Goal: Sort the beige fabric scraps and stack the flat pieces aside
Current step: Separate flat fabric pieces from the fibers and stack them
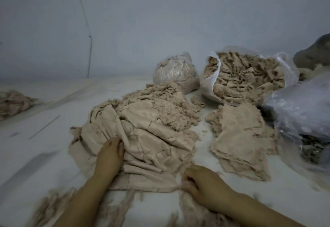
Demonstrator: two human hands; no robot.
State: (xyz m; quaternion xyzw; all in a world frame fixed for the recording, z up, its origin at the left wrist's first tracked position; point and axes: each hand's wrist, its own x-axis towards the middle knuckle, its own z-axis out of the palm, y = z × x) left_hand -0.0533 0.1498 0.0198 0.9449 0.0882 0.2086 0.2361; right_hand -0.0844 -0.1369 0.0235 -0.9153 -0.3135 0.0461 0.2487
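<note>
Scrap pile [142, 137] sat mid-floor, flat stack [242, 137] just to its right. Left hand [109, 157] lay on the pile, fingers curled into a fold. Right hand [201, 184] pinched the near edge. Fabric looked light, limp, fray-prone; best taken by an edge.

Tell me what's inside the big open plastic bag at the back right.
The open plastic bag is heaped to its mouth with crumpled beige fabric scraps. Only that top layer shows; whatever lies deeper is covered.
</note>
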